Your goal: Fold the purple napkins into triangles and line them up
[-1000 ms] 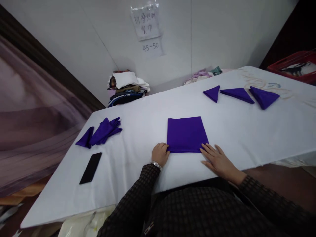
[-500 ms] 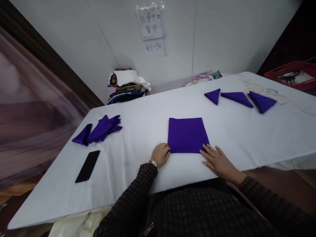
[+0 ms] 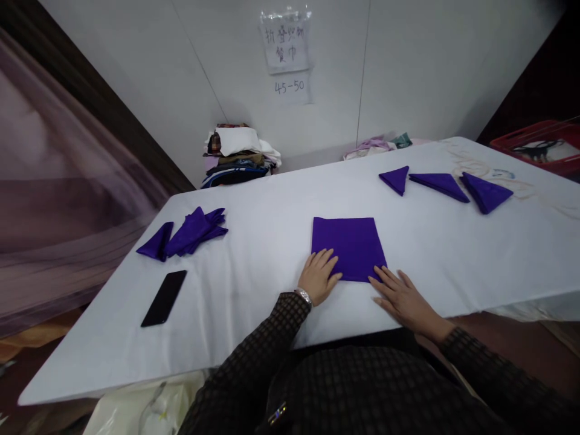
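Observation:
A purple cloth napkin (image 3: pixel 351 244), folded into a square, lies flat on the white table (image 3: pixel 272 241) in front of me. My left hand (image 3: pixel 318 276) rests open and flat on the napkin's near left corner, fingers stretched forward. My right hand (image 3: pixel 401 296) lies open on the table at the near right corner, with its fingertips touching the napkin's edge. Neither hand grips anything.
A pile of several purple napkins (image 3: pixel 185 234) sits at the left, with a black phone (image 3: pixel 164 297) nearer me. Three purple folded triangles (image 3: pixel 446 186) lie at the far right. Stacked fabrics (image 3: pixel 238 154) stand by the wall, and a red crate (image 3: pixel 541 145) is at the right.
My left hand has opened from a curled grip at the napkin's near left corner and now lies flat on the cloth. My right hand has hardly moved.

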Demonstrator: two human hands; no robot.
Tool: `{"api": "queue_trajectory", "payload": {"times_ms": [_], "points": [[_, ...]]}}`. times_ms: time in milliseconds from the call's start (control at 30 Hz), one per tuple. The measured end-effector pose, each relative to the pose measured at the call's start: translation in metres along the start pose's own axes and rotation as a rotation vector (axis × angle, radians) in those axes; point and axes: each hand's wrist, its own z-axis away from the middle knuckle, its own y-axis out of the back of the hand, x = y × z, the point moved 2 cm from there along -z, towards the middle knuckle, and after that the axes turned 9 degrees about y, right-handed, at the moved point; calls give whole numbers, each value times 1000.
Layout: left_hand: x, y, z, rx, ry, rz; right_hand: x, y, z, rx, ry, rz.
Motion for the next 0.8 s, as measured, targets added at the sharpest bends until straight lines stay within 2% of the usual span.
{"api": "queue_trajectory", "payload": {"times_ms": [100,200,300,367,467,633,733,800], "points": [[2,-17,-4,-170,20,-84,0,-1,0,-2,5,12],[-4,-24,-3,-238,53,-99,1,-2,1,4,9,5],[-2,-20,-3,-237,70,-74,1,-2,1,10,9,-9],[3,-16,-3,-194,76,-61,2,-2,1,16,7,-20],[12,-13,-3,-110,14,-71,2,-2,1,22,5,-31],[10,-26,1,-211,-21,-87,3,-5,3,-5,-2,-35],[6,-31,2,-202,-18,-99,7,-2,4,-65,-14,-63],[6,-32,2,-191,-25,-108,12,7,0,-108,-20,-98]]}}
